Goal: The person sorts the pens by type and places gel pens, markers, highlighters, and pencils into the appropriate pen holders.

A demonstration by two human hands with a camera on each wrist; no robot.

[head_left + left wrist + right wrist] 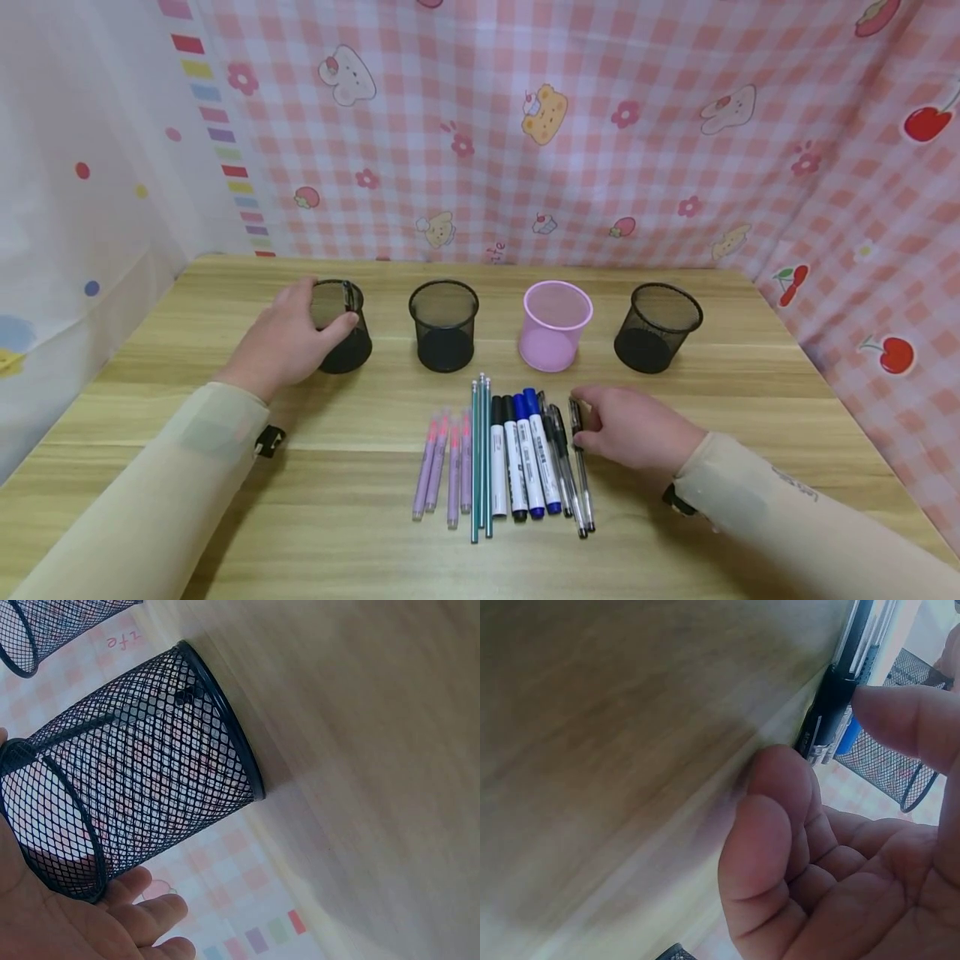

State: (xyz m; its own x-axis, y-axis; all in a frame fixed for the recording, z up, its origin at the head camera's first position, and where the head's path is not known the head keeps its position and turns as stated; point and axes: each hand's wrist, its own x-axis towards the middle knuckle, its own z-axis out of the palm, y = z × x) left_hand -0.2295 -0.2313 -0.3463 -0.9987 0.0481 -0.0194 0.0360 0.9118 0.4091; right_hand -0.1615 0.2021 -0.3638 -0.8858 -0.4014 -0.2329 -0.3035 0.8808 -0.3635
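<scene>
The capped pen (583, 471) lies on the counter (315, 483), at the right end of the row, just beside two other clear pens (566, 477). I judge it light and stiff, with smooth plastic which may slip or roll a little; it does not look fragile. The black cap seems a good place to take hold, since it is thicker than the clear barrel.

There the right grip (637, 429) has it: thumb and bent fingers are close about the cap, with little space between them. How firmly they press, I cannot tell.

The left grip (288, 333) is spread wide over the rim of the leftmost cup (347, 357), of black mesh, fingers outside the wall and not closed around anything. Inside this cup stands a second pen (347, 294), near the thumb.

To the left of the clear pens lie white markers (528, 454), teal pencils (482, 458) and purple highlighters (453, 479). Behind stand a black cup (446, 348), a pink cup (550, 346) and another black cup (645, 348), then the checked curtain (495, 196).
</scene>
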